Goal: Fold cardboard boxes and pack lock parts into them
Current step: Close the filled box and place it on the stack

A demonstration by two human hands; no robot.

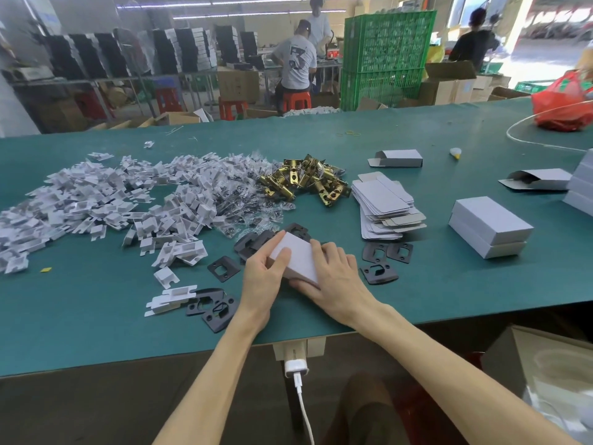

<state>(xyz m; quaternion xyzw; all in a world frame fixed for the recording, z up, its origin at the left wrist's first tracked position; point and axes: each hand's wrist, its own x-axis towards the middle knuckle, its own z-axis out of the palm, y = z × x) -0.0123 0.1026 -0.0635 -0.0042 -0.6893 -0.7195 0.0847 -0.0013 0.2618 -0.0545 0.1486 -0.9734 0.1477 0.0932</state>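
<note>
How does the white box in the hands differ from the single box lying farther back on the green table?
The left hand and right hand grip the held box; the far box lies untouched. The far box has open flaps at its left end; the held box shows none. The held box lies among black plates; the far box lies alone. Both are white cardboard.

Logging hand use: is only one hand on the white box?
No, the left hand and right hand both hold the white box.

A long green-matted worktable (96, 316) is lit by white ceiling strip lights (167, 5). Stacked green plastic crates (385, 59) and red plastic stools (296, 99) are seen behind it.
</note>
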